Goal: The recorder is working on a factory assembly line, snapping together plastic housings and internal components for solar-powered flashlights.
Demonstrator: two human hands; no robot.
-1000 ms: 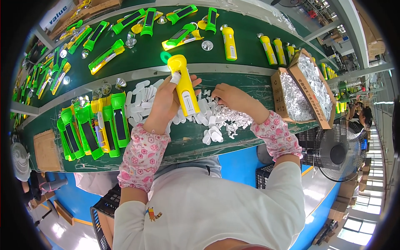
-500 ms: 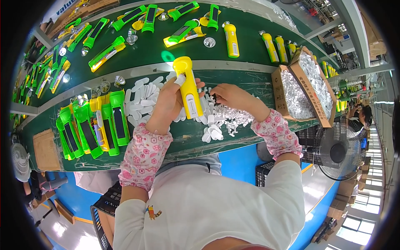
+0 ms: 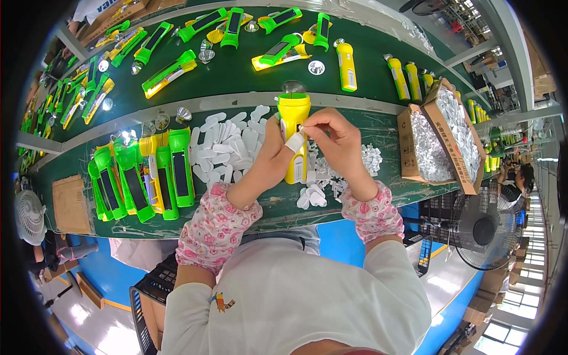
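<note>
Where both hands meet: the left hand is curled round a yellow flashlight body, its thumb wrapped in white; the right hand has thumb and finger drawn narrowly together at the body's face, and whether they pinch a small part cannot be told.
Flashlight body: between the hands, lengthwise, its wide open end pointing away from the person; a round reflector shows at that end.
Front edge: nearer the person than the hands, with a bare strip of bench between.
Left of the left hand: loose white oval pieces near it, then a row of green casings, a brown board farther out.
Right of the right hand: small white pieces just beside it, a bare stretch of bench, then cardboard boxes full of white parts.
Beyond the hands: a pale ledge, then a green surface bearing scattered flashlights.
Bench surface: green, scuffed.
Room: blue floor past the front edge; black fan well right of the hands, white fan well left.
</note>
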